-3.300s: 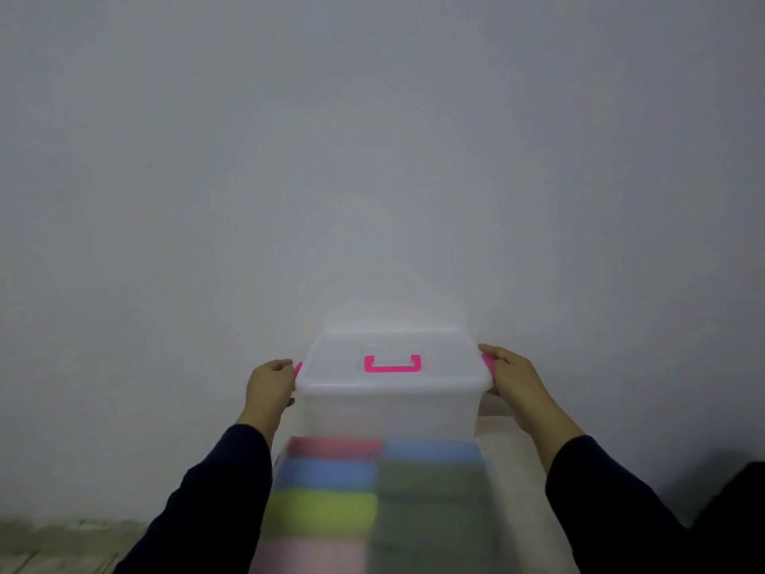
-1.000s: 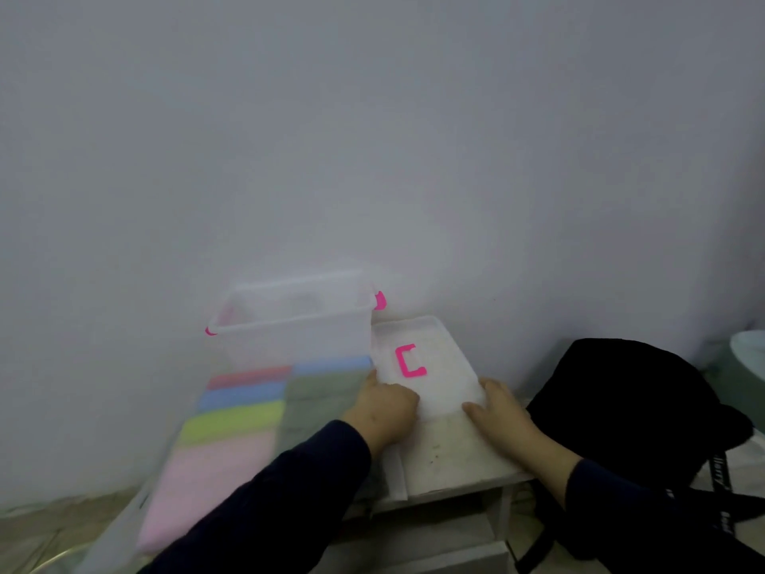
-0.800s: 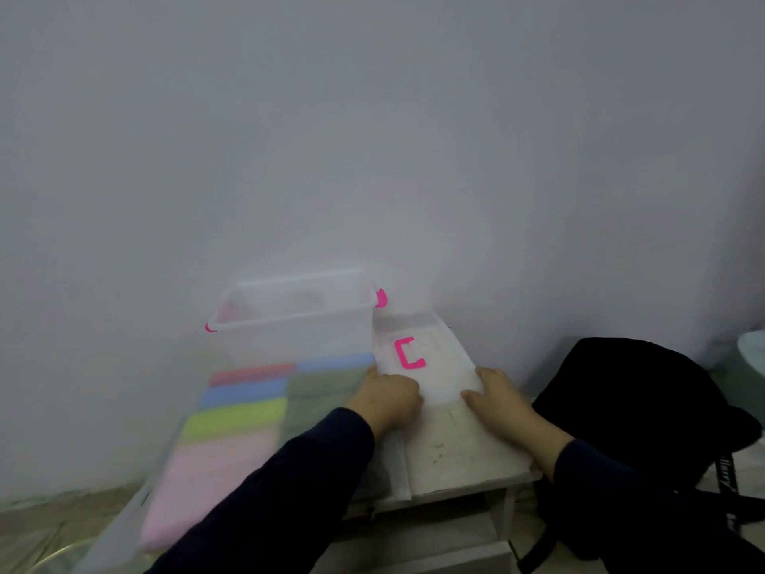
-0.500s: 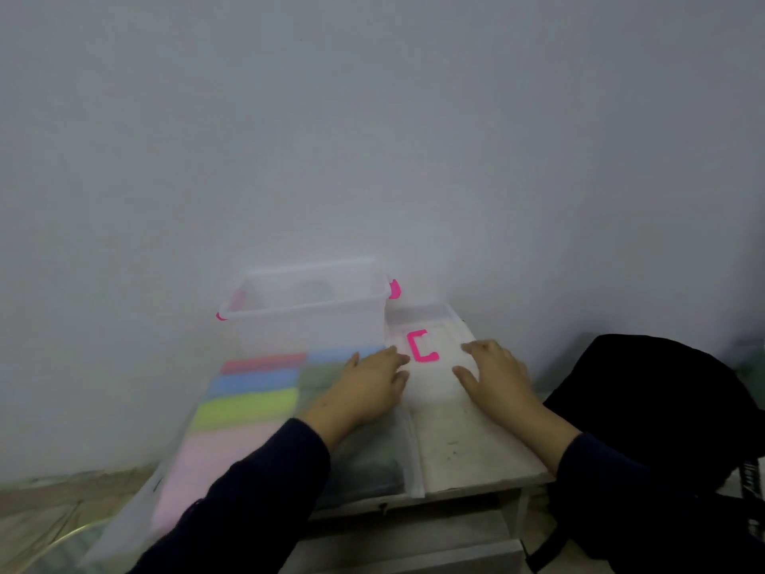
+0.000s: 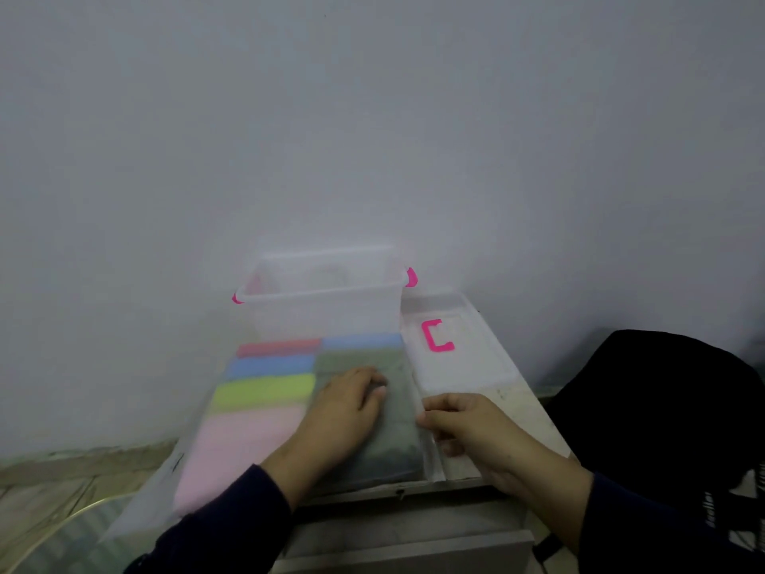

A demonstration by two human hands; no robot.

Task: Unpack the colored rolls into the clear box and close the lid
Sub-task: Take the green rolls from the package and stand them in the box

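Colored rolls [image 5: 265, 391] lie sealed in clear bag [image 5: 428, 453] on worktop [image 5: 521, 412], just before open clear box [image 5: 327, 300]; lid [image 5: 459, 345] beside. Our left hand [image 5: 343, 412] presses flat on pack; right hand [image 5: 467, 428] pinches bag edge. We judge: anchor firmly, peel seam steadily.

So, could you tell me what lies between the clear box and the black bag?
In the head view, the box's lid lies flat between the clear box and the black bag.

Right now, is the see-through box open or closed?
Open. The clear box has no cover on its rim, and its lid with the pink handle lies flat on the table beside it.
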